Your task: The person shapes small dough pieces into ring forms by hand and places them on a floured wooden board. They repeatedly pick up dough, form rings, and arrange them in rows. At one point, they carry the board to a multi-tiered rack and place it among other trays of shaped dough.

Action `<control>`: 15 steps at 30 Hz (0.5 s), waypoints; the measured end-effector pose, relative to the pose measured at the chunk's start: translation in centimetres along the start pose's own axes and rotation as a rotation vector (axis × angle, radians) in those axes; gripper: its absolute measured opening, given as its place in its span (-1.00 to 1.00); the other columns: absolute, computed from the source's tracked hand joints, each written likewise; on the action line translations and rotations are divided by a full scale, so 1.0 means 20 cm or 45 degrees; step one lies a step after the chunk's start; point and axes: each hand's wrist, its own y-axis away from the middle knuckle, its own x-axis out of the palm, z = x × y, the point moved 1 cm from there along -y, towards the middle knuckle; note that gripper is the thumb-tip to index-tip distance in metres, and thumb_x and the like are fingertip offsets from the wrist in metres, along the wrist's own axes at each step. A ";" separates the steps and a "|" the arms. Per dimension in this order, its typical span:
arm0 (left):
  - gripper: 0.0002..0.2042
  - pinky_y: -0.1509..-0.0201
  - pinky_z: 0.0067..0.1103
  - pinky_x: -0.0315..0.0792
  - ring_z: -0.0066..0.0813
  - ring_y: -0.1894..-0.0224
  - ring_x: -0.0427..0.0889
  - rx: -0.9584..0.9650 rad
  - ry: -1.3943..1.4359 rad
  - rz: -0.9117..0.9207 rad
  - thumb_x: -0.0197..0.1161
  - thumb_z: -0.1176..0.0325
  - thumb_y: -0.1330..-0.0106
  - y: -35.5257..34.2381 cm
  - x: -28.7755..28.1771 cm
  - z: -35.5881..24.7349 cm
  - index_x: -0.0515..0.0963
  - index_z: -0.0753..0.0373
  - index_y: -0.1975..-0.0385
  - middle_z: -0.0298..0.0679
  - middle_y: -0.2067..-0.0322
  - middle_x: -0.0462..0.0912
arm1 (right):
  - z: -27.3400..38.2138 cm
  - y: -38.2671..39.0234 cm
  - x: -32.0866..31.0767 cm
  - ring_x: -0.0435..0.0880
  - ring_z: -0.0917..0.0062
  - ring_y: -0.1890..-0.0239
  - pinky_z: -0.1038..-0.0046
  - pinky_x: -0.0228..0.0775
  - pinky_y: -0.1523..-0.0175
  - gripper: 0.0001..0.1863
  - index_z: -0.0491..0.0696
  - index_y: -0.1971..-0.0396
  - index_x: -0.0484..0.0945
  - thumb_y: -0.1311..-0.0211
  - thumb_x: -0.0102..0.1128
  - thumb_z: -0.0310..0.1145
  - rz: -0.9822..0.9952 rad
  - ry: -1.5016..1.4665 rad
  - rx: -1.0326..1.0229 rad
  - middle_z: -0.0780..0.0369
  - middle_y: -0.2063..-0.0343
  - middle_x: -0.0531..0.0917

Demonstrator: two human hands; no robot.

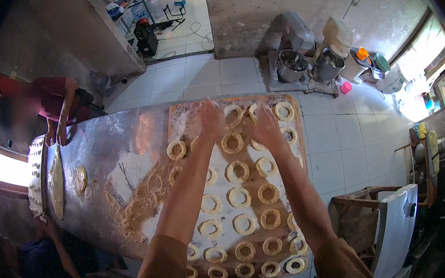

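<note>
Both my arms reach across a floured board (300,185) covered with rows of pale dough rings. My left hand (212,120) is over the board's far edge, just left of a dough ring (233,116). To the right of that ring, my right hand (264,127) is beside another ring (252,113), partly covered by it. Whether this hand touches the ring I cannot tell. The fingers of both hands are smeared by motion. More rings, such as one in the middle column (237,172), lie flat below my hands; my forearms hide some.
The metal table (90,134) extends left with scattered flour (135,173), a small dough piece (80,180) and a long dough strip (55,180). Two people work at its left end, one person's hands (56,135) near the strip. Mixers (298,32) stand beyond; a wooden frame (365,200) is right.
</note>
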 end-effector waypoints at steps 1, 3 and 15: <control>-0.74 0.16 -0.26 0.43 -0.01 0.21 0.57 0.123 -0.127 -0.019 0.20 0.36 -0.17 -0.03 0.04 0.01 0.46 0.35 0.19 0.05 0.27 0.56 | -0.07 0.08 0.02 0.57 0.13 0.07 0.25 0.39 -0.07 -0.35 -0.22 -0.12 0.33 -0.01 0.33 -0.32 -0.141 0.264 -0.130 -0.07 0.01 0.52; -0.71 0.12 -0.23 0.42 0.06 0.20 0.56 0.220 0.025 0.212 0.22 0.38 -0.12 -0.02 -0.06 -0.05 0.48 0.34 0.17 0.06 0.24 0.57 | -0.08 0.18 -0.02 0.54 0.13 0.04 0.20 0.36 -0.08 -0.32 -0.18 -0.17 0.26 -0.03 0.32 -0.35 0.085 0.044 0.011 -0.05 -0.03 0.48; -0.62 -0.05 -0.30 0.40 0.00 0.05 0.53 0.325 -0.073 -0.106 0.34 0.33 -0.09 0.19 -0.32 0.05 0.50 0.38 0.12 0.04 0.12 0.57 | 0.17 0.68 -0.46 0.54 0.54 0.30 0.51 0.43 0.20 -0.57 -0.13 0.00 0.46 -0.07 0.26 -0.59 0.133 -0.362 0.289 0.20 0.25 0.58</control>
